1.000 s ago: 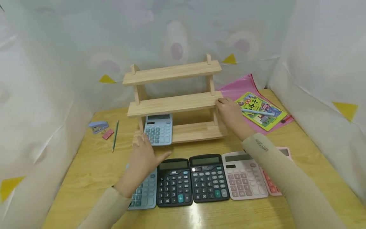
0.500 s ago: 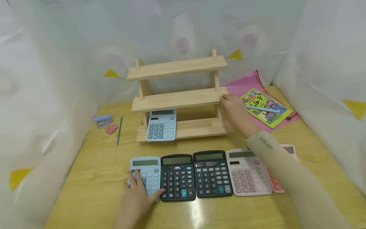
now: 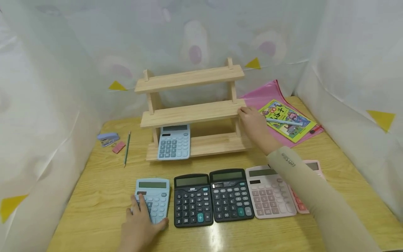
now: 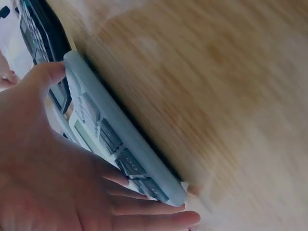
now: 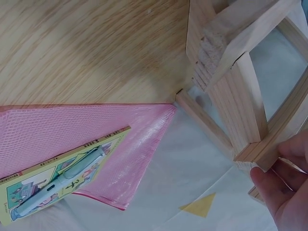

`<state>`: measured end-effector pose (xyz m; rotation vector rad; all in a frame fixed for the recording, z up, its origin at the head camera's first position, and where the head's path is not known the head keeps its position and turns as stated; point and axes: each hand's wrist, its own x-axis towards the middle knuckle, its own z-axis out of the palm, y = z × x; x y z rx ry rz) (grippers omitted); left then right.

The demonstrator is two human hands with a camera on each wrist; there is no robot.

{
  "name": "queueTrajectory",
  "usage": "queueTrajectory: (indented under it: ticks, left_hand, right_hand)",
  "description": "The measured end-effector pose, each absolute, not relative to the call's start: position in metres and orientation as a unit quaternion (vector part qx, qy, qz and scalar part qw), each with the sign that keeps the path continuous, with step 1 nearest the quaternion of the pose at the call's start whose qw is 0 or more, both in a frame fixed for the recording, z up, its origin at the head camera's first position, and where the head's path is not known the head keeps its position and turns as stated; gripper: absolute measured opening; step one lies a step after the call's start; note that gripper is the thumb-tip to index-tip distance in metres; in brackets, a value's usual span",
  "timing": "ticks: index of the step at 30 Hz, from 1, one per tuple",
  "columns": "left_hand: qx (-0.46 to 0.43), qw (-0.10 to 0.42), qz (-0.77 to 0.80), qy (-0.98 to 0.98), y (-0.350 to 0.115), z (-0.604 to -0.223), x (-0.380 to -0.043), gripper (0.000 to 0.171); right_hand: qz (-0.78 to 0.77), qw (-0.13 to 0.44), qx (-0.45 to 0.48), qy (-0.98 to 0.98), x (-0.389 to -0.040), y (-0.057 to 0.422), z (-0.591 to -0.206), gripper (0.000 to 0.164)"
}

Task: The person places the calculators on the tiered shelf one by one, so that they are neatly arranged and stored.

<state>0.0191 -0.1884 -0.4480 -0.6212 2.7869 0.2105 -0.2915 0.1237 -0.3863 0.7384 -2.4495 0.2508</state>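
Note:
My left hand (image 3: 140, 222) grips a light blue calculator (image 3: 157, 196) at the front left, thumb on its right edge and fingers across its left side. Seen from the left wrist, this calculator (image 4: 125, 134) lies between thumb and fingers, low over the wood. My right hand (image 3: 255, 126) pinches the right end of the middle board of a wooden shelf (image 3: 189, 113); in the right wrist view, thumb and fingers (image 5: 272, 187) hold the board's end. A second light blue calculator (image 3: 174, 142) leans at the left of the bottom tier.
Right of the held calculator stand two black calculators (image 3: 192, 203), a pale pink one (image 3: 270, 196) and a coral-pink one (image 3: 300, 204) partly under my sleeve. A stapler (image 3: 108, 138), binder clip (image 3: 118, 147) and pencil (image 3: 127, 149) lie left; a pink mesh pouch (image 3: 261, 91) and booklet (image 3: 291, 131) right.
My left hand has come down from beside the shelf to the front light blue calculator and shifted it left, away from the black one. My right hand stays at the shelf.

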Motion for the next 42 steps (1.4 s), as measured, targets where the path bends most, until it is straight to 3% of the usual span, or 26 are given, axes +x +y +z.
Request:
queueTrajectory:
  ticks: [6, 11, 16, 21, 27, 35, 42]
  left_hand:
    - [-0.204, 0.135, 0.078, 0.967, -0.198, -0.447, 0.012, 0.142]
    - [-0.159, 0.115, 0.072, 0.978, -0.200, -0.412, -0.003, 0.134]
    - [-0.084, 0.075, 0.069, 0.991, -0.172, -0.367, -0.042, 0.130]
    - [-0.008, 0.115, 0.041, 0.992, -0.136, -0.346, -0.092, 0.125]
    - [-0.004, 0.170, -0.015, 0.985, -0.094, -0.354, -0.143, 0.125]
    - [-0.067, 0.163, -0.070, 0.982, -0.053, -0.371, -0.187, 0.127]
    - [-0.110, 0.149, -0.073, 0.980, -0.034, -0.388, -0.208, 0.127]
  right_hand:
    - [0.094, 0.282, 0.270, -0.916, -0.292, 0.124, -0.387, 0.027]
    - [0.091, 0.270, 0.275, -0.918, -0.291, 0.123, -0.386, 0.028]
    - [0.085, 0.272, 0.266, -0.921, -0.291, 0.122, -0.387, 0.026]
    - [0.077, 0.261, 0.260, -0.926, -0.290, 0.118, -0.391, 0.025]
    - [0.069, 0.258, 0.255, -0.929, -0.288, 0.118, -0.396, 0.025]
    - [0.077, 0.291, 0.268, -0.915, -0.290, 0.118, -0.395, 0.023]
    - [0.079, 0.284, 0.267, -0.918, -0.292, 0.122, -0.389, 0.024]
